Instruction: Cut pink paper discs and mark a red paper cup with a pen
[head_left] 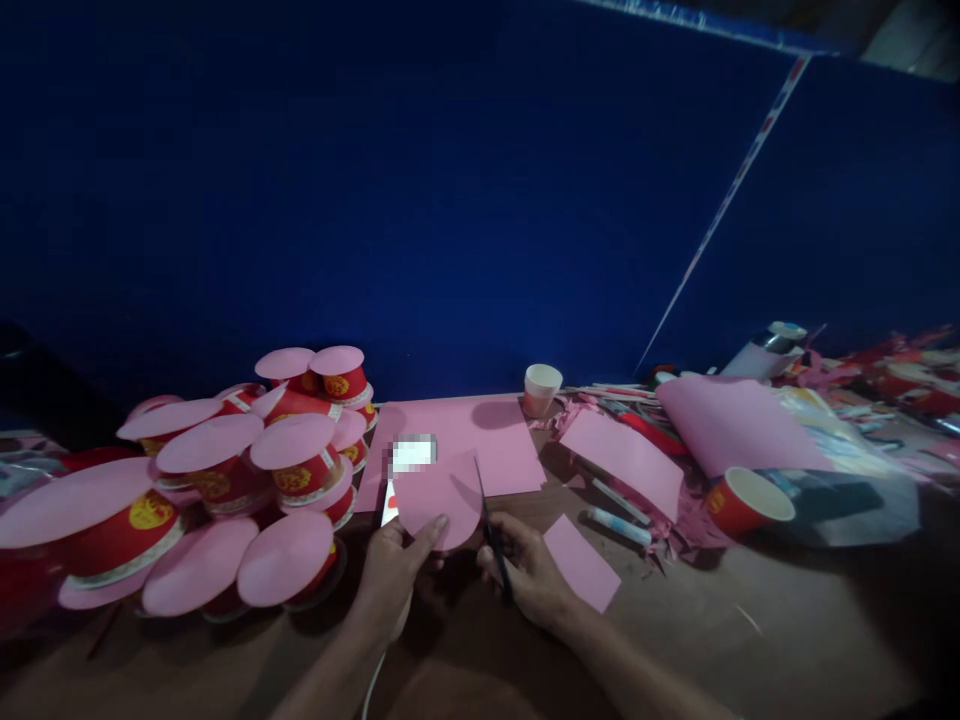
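Observation:
Between the thumb and fingers of my left hand (397,560) is a rounded piece of pink paper (442,500), held over the table. My right hand (525,565) grips a pair of dark scissors (493,550), whose blades point away from me along the paper's right edge. Behind the paper lies a lit phone (390,503), partly covered by it. Larger pink sheets (502,440) lie flat on the table beyond. A small pink paper offcut (581,563) rests just right of my right hand.
Red paper cups topped with pink discs (292,470) are stacked at the left. A white cup (541,388) stands by the blue wall (375,200). On the right are a red cup (750,500), a glue tube (619,525), pink sheets and paper scraps.

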